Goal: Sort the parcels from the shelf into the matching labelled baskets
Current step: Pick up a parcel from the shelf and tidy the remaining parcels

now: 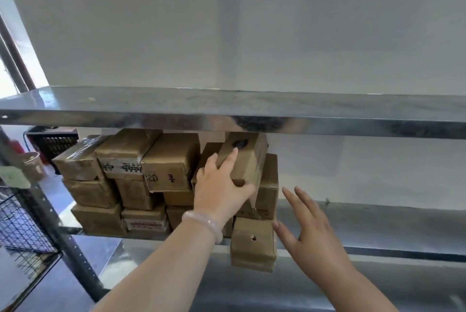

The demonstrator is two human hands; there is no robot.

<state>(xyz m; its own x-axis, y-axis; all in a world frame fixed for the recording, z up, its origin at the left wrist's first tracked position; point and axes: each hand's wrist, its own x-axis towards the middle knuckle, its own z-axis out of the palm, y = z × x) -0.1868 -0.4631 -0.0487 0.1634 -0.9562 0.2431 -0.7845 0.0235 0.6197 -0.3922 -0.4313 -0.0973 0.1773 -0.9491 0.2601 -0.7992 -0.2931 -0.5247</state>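
Several brown cardboard parcels are stacked on the middle shelf (378, 213) of a steel rack, to the left. My left hand (222, 185) grips the topmost right parcel (248, 160), which is tilted and has a dark mark on its face; my thumb is under its lower edge and my fingers lie on its front. A small parcel with a round hole (253, 243) hangs over the shelf's front edge below. My right hand (310, 238) hovers just right of that small parcel, fingers spread and straight, holding nothing.
The upper steel shelf (227, 107) juts out just above the stack. A dark rack post (65, 241) stands at the left with a wire mesh basket (22, 231) beside it. A dark crate (54, 142) sits behind the stack. White wall lies behind.
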